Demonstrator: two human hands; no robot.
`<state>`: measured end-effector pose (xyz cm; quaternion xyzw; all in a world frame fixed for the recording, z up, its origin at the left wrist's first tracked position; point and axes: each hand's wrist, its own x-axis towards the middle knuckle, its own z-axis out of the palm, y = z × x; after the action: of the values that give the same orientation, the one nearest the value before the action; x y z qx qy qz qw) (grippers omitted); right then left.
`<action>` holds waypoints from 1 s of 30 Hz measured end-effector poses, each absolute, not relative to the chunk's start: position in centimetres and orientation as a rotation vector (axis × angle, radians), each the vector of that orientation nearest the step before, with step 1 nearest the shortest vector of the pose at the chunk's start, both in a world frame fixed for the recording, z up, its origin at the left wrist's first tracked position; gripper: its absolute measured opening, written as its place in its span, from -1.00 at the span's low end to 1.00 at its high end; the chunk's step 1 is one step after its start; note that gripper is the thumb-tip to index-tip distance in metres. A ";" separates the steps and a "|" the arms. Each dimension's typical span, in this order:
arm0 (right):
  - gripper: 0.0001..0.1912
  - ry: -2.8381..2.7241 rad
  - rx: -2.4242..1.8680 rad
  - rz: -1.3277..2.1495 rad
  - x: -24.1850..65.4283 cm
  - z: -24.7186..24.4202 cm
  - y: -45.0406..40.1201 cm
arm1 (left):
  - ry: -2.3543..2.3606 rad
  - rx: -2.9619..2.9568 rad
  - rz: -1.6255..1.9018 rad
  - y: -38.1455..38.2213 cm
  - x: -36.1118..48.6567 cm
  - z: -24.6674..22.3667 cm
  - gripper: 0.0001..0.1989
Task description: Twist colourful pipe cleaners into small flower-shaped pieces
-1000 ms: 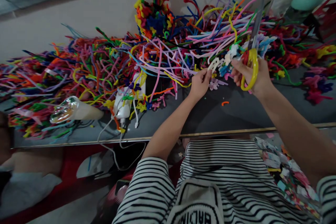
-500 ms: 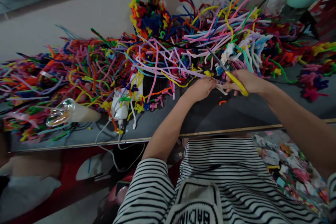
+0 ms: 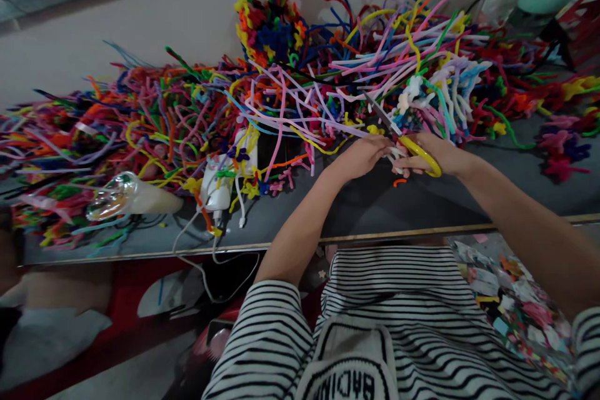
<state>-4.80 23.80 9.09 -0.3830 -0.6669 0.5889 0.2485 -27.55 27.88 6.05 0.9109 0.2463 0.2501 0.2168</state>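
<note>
My left hand (image 3: 363, 157) is closed on a white pipe cleaner (image 3: 395, 153) over the dark table. Close beside it, my right hand (image 3: 429, 153) keeps yellow-handled scissors (image 3: 420, 154) hooked on it, blades pointing up and to the left. The fingertips of that hand also touch the white pipe cleaner. A short orange scrap (image 3: 400, 182) lies on the table just below the hands. Behind them sits a bunch of white pipe-cleaner flowers (image 3: 410, 95).
A long heap of coloured pipe cleaners (image 3: 182, 100) runs along the wall. At left, a plastic cup (image 3: 150, 195) lies on its side near a white power strip (image 3: 216, 184) with cables. Wrappers and scraps (image 3: 525, 300) lie below the table at right. Another person's leg (image 3: 60, 290) shows at lower left.
The fingers of my right hand have drawn in around the white pipe cleaner, and the scissors have turned slightly. My left hand stays nearly in place. The view has shifted a little.
</note>
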 end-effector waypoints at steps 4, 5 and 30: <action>-0.47 -1.658 -1.014 1.589 -5.5 8.8 23.7 | 0.756 2.133 0.919 27.9 -27.3 5.8 -0.78; -0.43 -1.607 -1.000 1.582 -5.7 8.6 23.7 | 0.755 2.012 0.979 27.9 -27.2 5.7 -0.74; -0.37 -1.633 -1.624 1.272 -6.0 10.3 23.4 | 1.037 1.193 1.532 30.0 -27.5 3.5 -0.45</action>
<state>-5.97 23.38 10.28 -0.5973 -0.6006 0.4676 0.2526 -27.45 30.00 3.47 0.4831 0.4198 0.6205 0.4531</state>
